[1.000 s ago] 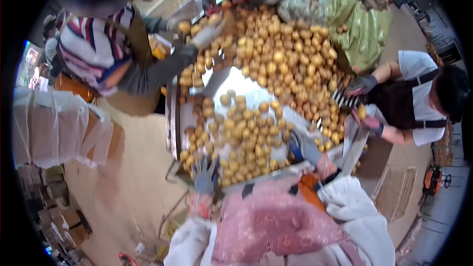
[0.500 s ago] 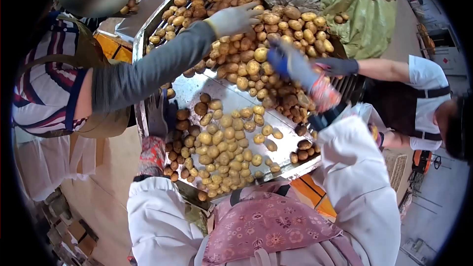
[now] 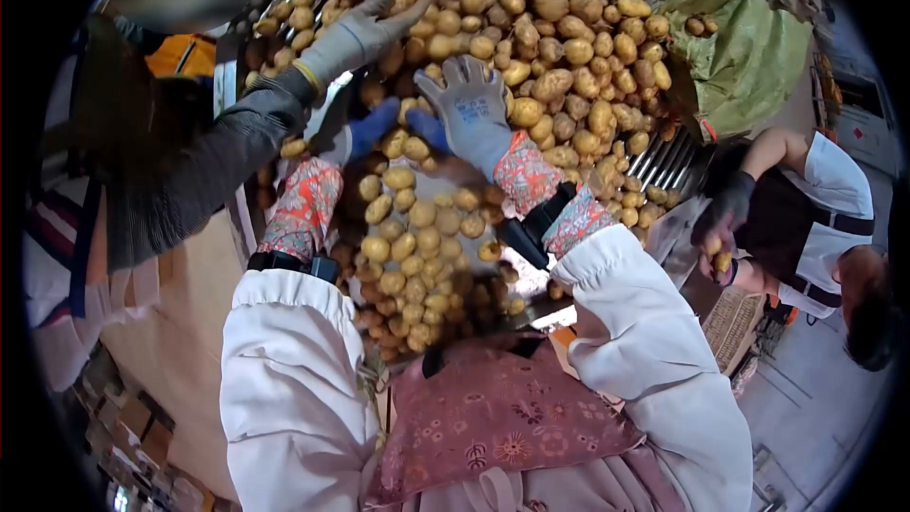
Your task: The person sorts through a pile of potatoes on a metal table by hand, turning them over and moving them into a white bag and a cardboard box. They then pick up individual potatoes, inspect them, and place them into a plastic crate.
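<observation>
Potatoes [image 3: 414,256] lie in a loose group on the metal sorting table [image 3: 445,182], below a larger potato heap [image 3: 555,47]. My right hand [image 3: 469,112], in a grey glove with blue on the thumb, rests at the heap's near edge with its fingers spread. At the table's left side my left hand [image 3: 349,136], in a similar glove, has its blue thumb stretched towards a few potatoes; a co-worker's arm is close above it and part of the hand is hard to see. Neither hand grips a potato.
A co-worker's grey-gloved hand [image 3: 355,38] reaches over the heap from the left. On the right, another person's dark-gloved hand [image 3: 728,209] is near some potatoes held by that person. A green sack [image 3: 730,47] lies beyond the heap, beside metal rollers [image 3: 664,166].
My right hand has moved left from the right part of the heap. My left hand has moved up and inward. The right-hand person's hand has withdrawn from the heap.
</observation>
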`<state>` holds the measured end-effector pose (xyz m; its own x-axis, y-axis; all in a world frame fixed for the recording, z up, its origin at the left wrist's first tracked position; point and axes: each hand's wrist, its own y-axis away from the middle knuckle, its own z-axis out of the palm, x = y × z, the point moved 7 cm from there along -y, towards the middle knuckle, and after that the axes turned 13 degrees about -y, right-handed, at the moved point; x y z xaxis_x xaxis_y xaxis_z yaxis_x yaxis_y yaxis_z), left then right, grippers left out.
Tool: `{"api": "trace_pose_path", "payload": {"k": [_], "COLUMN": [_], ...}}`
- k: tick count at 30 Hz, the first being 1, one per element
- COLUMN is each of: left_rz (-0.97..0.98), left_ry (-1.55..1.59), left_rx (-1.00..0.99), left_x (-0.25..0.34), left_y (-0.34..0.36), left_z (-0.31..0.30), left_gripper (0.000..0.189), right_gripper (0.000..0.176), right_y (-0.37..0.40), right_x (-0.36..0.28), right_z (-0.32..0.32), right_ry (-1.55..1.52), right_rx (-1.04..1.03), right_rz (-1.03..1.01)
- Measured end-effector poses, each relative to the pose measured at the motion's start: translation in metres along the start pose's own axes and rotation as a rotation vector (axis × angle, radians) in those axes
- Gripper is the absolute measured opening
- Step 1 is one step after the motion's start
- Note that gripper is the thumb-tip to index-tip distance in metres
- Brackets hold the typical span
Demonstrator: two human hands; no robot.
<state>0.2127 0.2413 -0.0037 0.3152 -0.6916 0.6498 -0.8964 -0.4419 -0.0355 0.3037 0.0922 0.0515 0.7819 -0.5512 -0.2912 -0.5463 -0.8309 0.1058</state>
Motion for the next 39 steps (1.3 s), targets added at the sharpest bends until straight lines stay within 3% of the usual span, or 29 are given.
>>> {"api": "trace_pose_path", "payload": {"k": [1, 2, 3, 5, 8, 9, 11, 13, 15, 17, 18, 19, 21, 22, 23, 24, 25, 26, 27, 29, 30, 31, 32, 33, 35, 37, 39], "left_rz": [-0.025, -0.192, 0.183, 0.208, 0.195, 0.113, -0.163, -0.258, -0.546, -0.415, -0.386, -0.357, 0.14, 0.142, 0.219, 0.292, 0.295, 0.314, 0.333, 0.308, 0.131, -0.043, 0.041, 0.054, 0.428, 0.478, 0.512], "left_ry": [0.093, 0.234, -0.075, -0.227, -0.377, -0.257, -0.127, -0.015, 0.295, 0.545, 0.581, 0.614, 0.271, 0.265, 0.021, -0.219, -0.22, -0.344, -0.469, -0.453, -0.332, -0.21, -0.247, -0.243, -0.256, -0.394, -0.54], "left_rx": [-0.118, -0.32, -0.004, -0.014, -0.086, -0.032, -0.006, 0.133, 0.133, 0.199, 0.061, -0.077, -0.107, -0.106, -0.038, 0.033, 0.033, -0.129, -0.292, -0.314, -0.369, -0.416, -0.365, -0.366, -0.161, -0.213, -0.26], "left_x": [0.002, -0.002, 0.002, 0.015, 0.01, 0.015, 0.01, 0.002, -0.038, 0.026, 0.068, 0.106, 0.164, 0.154, 0.14, 0.13, 0.118, 0.103, 0.093, 0.109, 0.116, 0.122, 0.14, 0.139, 0.152, 0.144, 0.141], "left_y": [0.023, 0.056, 0.079, 0.122, 0.18, 0.194, 0.225, 0.254, 0.288, 0.288, 0.283, 0.278, 0.26, 0.256, 0.254, 0.253, 0.253, 0.255, 0.257, 0.242, 0.226, 0.209, 0.191, 0.178, 0.163, 0.162, 0.162], "left_z": [0.006, 0.014, 0.0, -0.012, -0.024, -0.035, -0.047, -0.048, -0.009, 0.002, 0.004, 0.002, -0.007, 0.001, 0.011, 0.014, 0.008, 0.012, 0.019, 0.002, -0.005, -0.008, -0.011, 0.006, 0.046, 0.086, 0.105], "left_gripper": [0.077, 0.075, 0.063, 0.061, 0.057, 0.051, 0.042, 0.031, 0.032, 0.036, 0.04, 0.044, 0.046, 0.046, 0.047, 0.048, 0.048, 0.046, 0.044, 0.036, 0.033, 0.031, 0.034, 0.034, 0.04, 0.044, 0.048], "right_gripper": [0.054, 0.058, 0.059, 0.058, 0.057, 0.056, 0.052, 0.052, 0.052, 0.046, 0.047, 0.047, 0.048, 0.044, 0.044, 0.041, 0.038, 0.031, 0.027, 0.027, 0.027, 0.028, 0.029, 0.031, 0.033, 0.035, 0.036], "right_y": [0.018, 0.038, 0.058, 0.108, 0.183, 0.207, 0.254, 0.291, 0.307, 0.307, 0.305, 0.3, 0.278, 0.282, 0.291, 0.296, 0.304, 0.316, 0.322, 0.342, 0.346, 0.351, 0.363, 0.352, 0.325, 0.299, 0.254], "right_x": [-0.014, -0.021, -0.028, -0.035, -0.028, -0.025, 0.0, 0.024, 0.025, 0.019, -0.001, -0.017, -0.062, -0.06, -0.047, -0.04, -0.033, -0.016, 0.004, 0.037, 0.037, 0.058, 0.069, 0.056, 0.041, 0.054, 0.079], "right_z": [0.002, 0.022, 0.035, 0.054, 0.048, 0.036, 0.041, 0.046, 0.046, 0.051, 0.05, 0.048, -0.006, 0.003, 0.007, 0.011, 0.016, 0.022, 0.015, 0.027, 0.028, 0.046, 0.068, 0.05, 0.036, 0.036, 0.016], "right_ry": [-0.007, -0.018, 0.041, -0.027, -0.061, -0.121, -0.186, -0.248, -0.233, -1.353, -1.651, -1.655, -1.35, -1.059, -1.062, -1.105, -1.141, -1.359, -1.037, -0.749, -0.751, -1.144, -1.512, -1.418, -1.304, -1.246, -1.196], "right_rx": [0.011, -0.033, -0.173, 0.037, -0.09, 0.014, -0.049, -0.084, -0.081, 0.039, -0.061, -0.062, 0.264, 0.211, 0.218, 0.059, -0.105, -0.152, 0.007, 0.035, 0.041, -0.019, -0.08, -0.184, -0.281, -0.296, -0.067], "right_rz": [-0.041, -0.027, 0.011, -0.091, -0.113, -0.132, -0.093, -0.048, 0.072, 0.61, 0.862, 0.856, -0.068, -0.13, -0.132, -0.052, 0.031, 0.286, 0.044, -0.134, -0.123, 0.308, 0.76, 0.736, 0.544, 0.622, 0.583]}}
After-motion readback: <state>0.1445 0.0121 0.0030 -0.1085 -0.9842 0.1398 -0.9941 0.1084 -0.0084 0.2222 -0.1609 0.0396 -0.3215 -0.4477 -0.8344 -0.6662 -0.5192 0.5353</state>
